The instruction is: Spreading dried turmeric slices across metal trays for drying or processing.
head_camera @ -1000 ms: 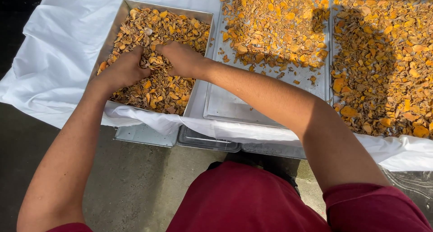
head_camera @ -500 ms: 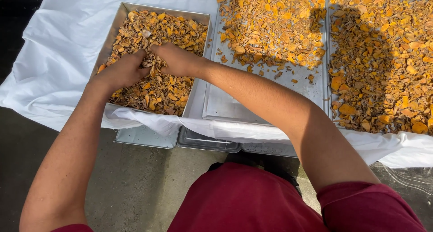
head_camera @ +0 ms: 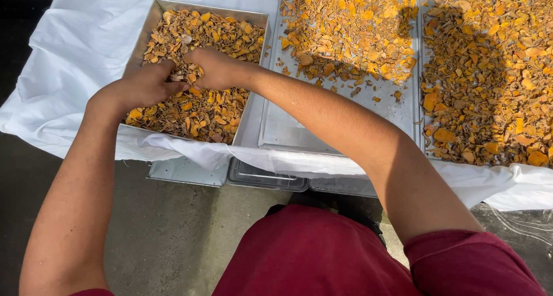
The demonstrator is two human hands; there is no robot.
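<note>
Both hands closer, amid dried slices

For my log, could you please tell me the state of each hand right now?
Left hand: curled on the dried orange pieces; grip cannot be told.
Right hand: curled, fingers among the same pieces; grip cannot be told.

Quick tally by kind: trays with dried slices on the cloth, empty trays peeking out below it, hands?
Metal trays holding orange dried slices: 3
Metal trays under the white cloth edge: 3
Hands in the left tray: 2, left hand, right hand
Total: 8
</note>
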